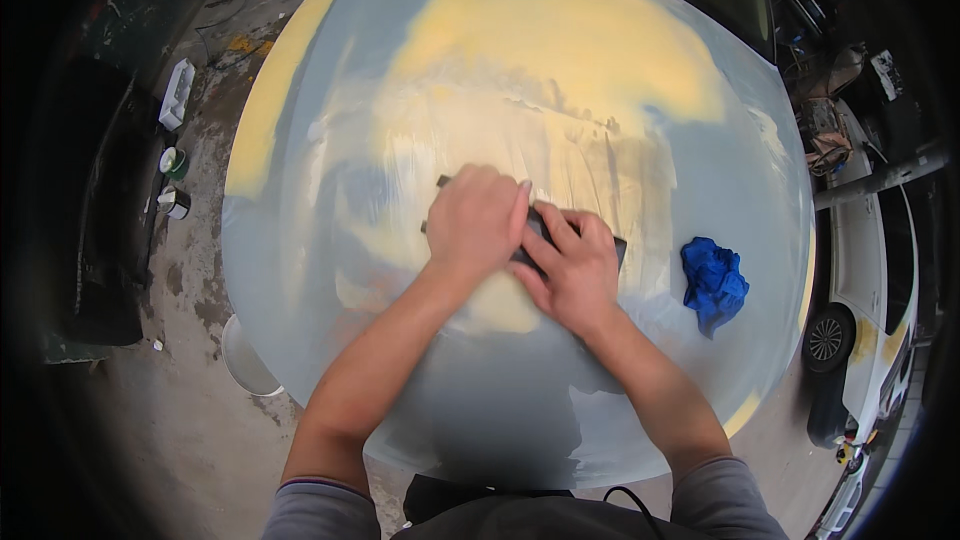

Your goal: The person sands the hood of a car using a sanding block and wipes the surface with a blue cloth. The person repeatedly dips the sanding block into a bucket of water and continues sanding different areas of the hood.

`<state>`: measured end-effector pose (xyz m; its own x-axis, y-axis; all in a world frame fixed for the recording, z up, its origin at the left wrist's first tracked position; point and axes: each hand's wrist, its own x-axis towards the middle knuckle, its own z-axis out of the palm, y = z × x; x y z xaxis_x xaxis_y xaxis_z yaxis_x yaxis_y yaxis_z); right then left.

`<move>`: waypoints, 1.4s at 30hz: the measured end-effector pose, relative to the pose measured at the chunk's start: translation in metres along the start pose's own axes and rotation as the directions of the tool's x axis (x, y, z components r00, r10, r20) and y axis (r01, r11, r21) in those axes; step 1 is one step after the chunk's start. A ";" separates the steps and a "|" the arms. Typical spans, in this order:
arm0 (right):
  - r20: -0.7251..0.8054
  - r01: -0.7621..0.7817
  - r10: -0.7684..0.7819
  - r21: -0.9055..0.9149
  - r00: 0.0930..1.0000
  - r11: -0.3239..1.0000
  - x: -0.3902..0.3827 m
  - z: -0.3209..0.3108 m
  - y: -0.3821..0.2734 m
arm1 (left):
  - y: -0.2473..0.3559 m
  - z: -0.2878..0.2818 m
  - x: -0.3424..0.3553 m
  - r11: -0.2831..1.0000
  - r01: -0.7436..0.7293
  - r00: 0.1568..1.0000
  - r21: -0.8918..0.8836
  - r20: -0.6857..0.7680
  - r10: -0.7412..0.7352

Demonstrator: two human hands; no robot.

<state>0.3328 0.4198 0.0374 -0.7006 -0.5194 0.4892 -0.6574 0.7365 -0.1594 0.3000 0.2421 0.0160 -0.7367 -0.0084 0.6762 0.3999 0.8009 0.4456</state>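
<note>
Atop a yellow-patched grey panel [480, 390], left hand [474, 221] and right hand [580, 275] share a dark block [538, 226].
Both hands' fingers clamp it, a crumpled blue cloth [714, 282] nearby.

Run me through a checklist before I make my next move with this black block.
1. Left hand on the black block: ok.
2. Right hand on the block's right part: ok.
3. Block flat against the car hood: cannot tell, your hands cover most of it.
4. Blue cloth apart from the block: ok, it lies to the right on the hood.
5. Hood evenly coloured: not ok, yellow patches show against grey.
6. White bucket apart from your forearms: ok, it's on the floor, left.
</note>
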 end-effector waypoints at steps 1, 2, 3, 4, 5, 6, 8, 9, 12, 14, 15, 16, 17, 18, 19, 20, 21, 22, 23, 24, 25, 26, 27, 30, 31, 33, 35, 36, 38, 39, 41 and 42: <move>0.042 -0.067 0.070 -0.075 0.997 0.995 -0.044 -0.019 -0.026 | 0.027 -0.011 -0.037 0.997 -0.025 1.000 -0.073 0.013 0.026; 0.052 -0.094 0.097 -0.063 0.994 0.994 -0.063 -0.029 -0.039 | 0.037 -0.019 -0.047 0.992 -0.064 0.998 -0.111 0.001 0.065; 0.033 -0.070 0.073 -0.083 0.997 0.994 -0.049 -0.027 -0.031 | 0.032 -0.014 -0.033 0.994 -0.061 0.998 -0.088 -0.010 0.060; 0.027 -0.067 0.071 -0.099 0.997 0.993 -0.037 -0.019 -0.023 | 0.022 -0.005 -0.020 0.996 -0.052 0.999 -0.076 0.004 0.052; 0.010 -0.019 0.020 -0.099 1.000 0.995 -0.008 -0.009 0.004 | 0.010 0.010 0.003 0.997 -0.051 0.999 -0.052 -0.004 0.051; -0.019 0.038 -0.040 -0.090 0.999 0.995 0.033 -0.001 0.031 | -0.009 0.027 0.041 0.998 -0.044 0.996 -0.043 -0.081 0.041; -0.001 0.007 -0.007 -0.059 1.000 0.998 0.120 0.021 0.064 | -0.055 0.048 0.119 0.995 0.039 0.994 0.087 -0.101 -0.030; -0.033 0.011 -0.013 -0.052 0.999 0.999 0.113 0.021 0.064 | -0.052 0.052 0.115 0.996 0.041 0.995 0.075 -0.096 -0.033; -0.032 0.001 0.000 0.026 0.999 1.000 0.061 0.011 0.044 | -0.028 0.037 0.065 0.998 0.025 1.000 0.063 -0.012 -0.024; 0.032 -0.056 0.058 -0.067 0.998 0.996 -0.029 -0.025 0.003 | 0.029 0.010 -0.010 0.996 -0.075 0.997 -0.043 0.019 0.076; -0.010 -0.095 0.094 -0.072 0.995 0.993 -0.060 -0.029 -0.012 | 0.044 0.001 -0.034 0.987 -0.103 0.994 -0.121 0.017 0.106; 0.031 -0.112 0.113 -0.054 0.993 0.992 -0.062 -0.031 -0.014 | 0.041 0.005 -0.024 0.992 -0.094 0.996 -0.086 0.002 0.094; 0.022 -0.072 0.074 -0.071 0.997 0.995 -0.052 -0.030 -0.002 | 0.039 0.013 -0.014 0.993 -0.089 0.996 -0.073 -0.004 0.089; 0.018 -0.035 0.036 -0.090 0.999 0.995 -0.031 -0.025 0.020 | 0.035 0.024 -0.001 0.995 -0.083 0.997 -0.063 -0.008 0.082; -0.004 0.002 -0.003 -0.096 1.000 0.995 0.000 -0.020 0.048 | 0.025 0.041 0.031 0.997 -0.067 0.998 -0.025 -0.022 0.066; -0.013 0.019 -0.019 -0.057 1.000 0.998 0.039 -0.012 0.077 | 0.009 0.062 0.068 0.999 -0.037 0.995 0.037 -0.092 0.040; -0.030 -0.018 0.016 -0.046 0.999 0.999 0.082 -0.009 0.087 | -0.011 0.073 0.107 0.996 -0.006 0.994 0.091 -0.111 0.016; -0.029 -0.055 0.053 -0.064 0.998 0.996 0.100 -0.004 0.104 | -0.012 0.080 0.119 0.995 0.004 0.995 0.098 -0.104 0.007; -0.067 -0.029 0.027 -0.030 0.997 0.999 0.092 -0.002 0.102 | -0.012 0.084 0.118 0.993 0.036 0.997 0.109 -0.072 -0.028; -0.108 -0.001 0.001 0.004 0.994 1.000 0.082 -0.004 0.100 | -0.008 0.086 0.114 0.990 0.067 0.997 0.123 -0.043 -0.062; -0.071 -0.009 0.011 0.021 0.997 1.000 0.052 -0.010 0.087 | 0.005 0.075 0.079 0.992 0.037 0.999 0.118 -0.026 -0.034; -0.040 -0.026 0.027 0.022 0.999 0.999 0.008 -0.023 0.069 | 0.031 0.060 0.042 0.997 -0.002 1.000 0.075 0.006 0.001; 0.009 -0.082 0.082 -0.021 0.997 0.996 -0.044 -0.043 0.044 | 0.061 0.046 0.009 0.995 -0.082 0.996 -0.049 0.017 0.083; 0.017 -0.089 0.090 -0.064 0.996 0.994 -0.062 -0.056 0.037 | 0.085 0.033 -0.020 0.993 -0.097 0.994 -0.069 0.049 0.100; 0.011 -0.082 0.083 -0.077 0.997 0.994 -0.060 -0.056 0.043 | 0.080 0.046 -0.003 0.994 -0.088 0.996 -0.060 0.025 0.090; -0.047 -0.019 0.016 -0.057 0.999 0.998 -0.003 -0.043 0.100 | 0.059 0.083 0.058 0.997 -0.080 0.996 0.009 -0.034 0.081; -0.077 -0.085 0.080 -0.064 0.994 0.994 0.063 -0.034 0.135 | 0.032 0.110 0.128 0.996 -0.036 0.999 0.079 -0.030 0.039; -0.082 -0.058 0.053 -0.052 0.995 0.997 0.057 -0.031 0.131 | 0.025 0.117 0.136 0.994 0.013 1.000 0.112 0.023 -0.015; -0.070 -0.042 0.040 -0.025 0.997 0.999 0.031 -0.036 0.131 | 0.054 0.112 0.090 0.998 -0.006 1.000 0.067 -0.005 0.006; -0.052 -0.043 0.044 0.020 0.998 0.999 0.000 -0.038 0.107 | 0.056 0.090 0.059 0.996 -0.021 1.000 0.086 -0.010 0.022; 0.005 -0.124 0.124 -0.023 0.992 0.992 -0.075 -0.064 0.057 | 0.096 0.056 -0.005 0.990 -0.112 0.993 -0.082 0.032 0.115; 0.005 -0.169 0.170 -0.062 0.985 0.984 -0.098 -0.067 0.032 | 0.104 0.042 -0.027 0.987 -0.108 0.991 -0.122 0.070 0.117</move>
<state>0.3989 0.5229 0.0421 -0.8037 -0.3889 0.4503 -0.5106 0.8393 -0.1865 0.3392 0.3507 0.0198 -0.7209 0.1274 0.6812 0.5410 0.7178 0.4383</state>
